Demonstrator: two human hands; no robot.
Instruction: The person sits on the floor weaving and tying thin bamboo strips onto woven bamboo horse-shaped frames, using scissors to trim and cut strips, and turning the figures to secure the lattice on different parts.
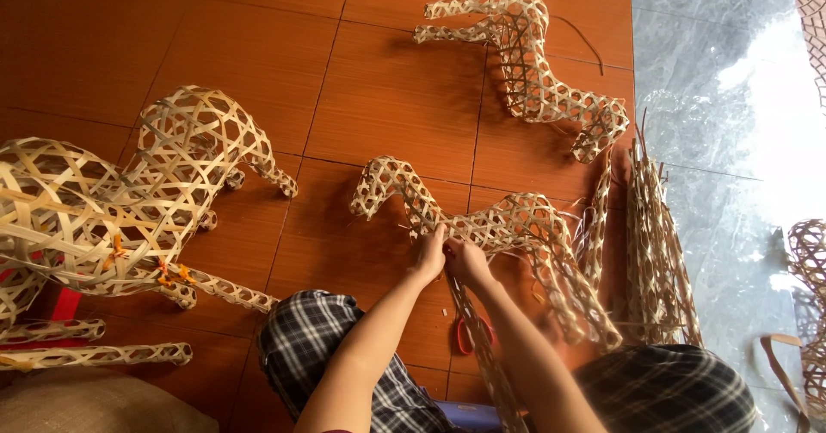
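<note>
A half-woven bamboo animal figure lies on the orange tiled floor in front of me. My left hand and my right hand sit close together on its chest area, both pinching the woven strips there. A long woven leg piece runs down from my hands between my knees. Red-handled scissors lie on the floor just below my right forearm, partly hidden by it.
A finished woven figure lies at the top. Larger woven figures fill the left side. A bundle of loose bamboo strips lies to the right, at the edge of a grey marble floor. My plaid-covered knees frame the bottom.
</note>
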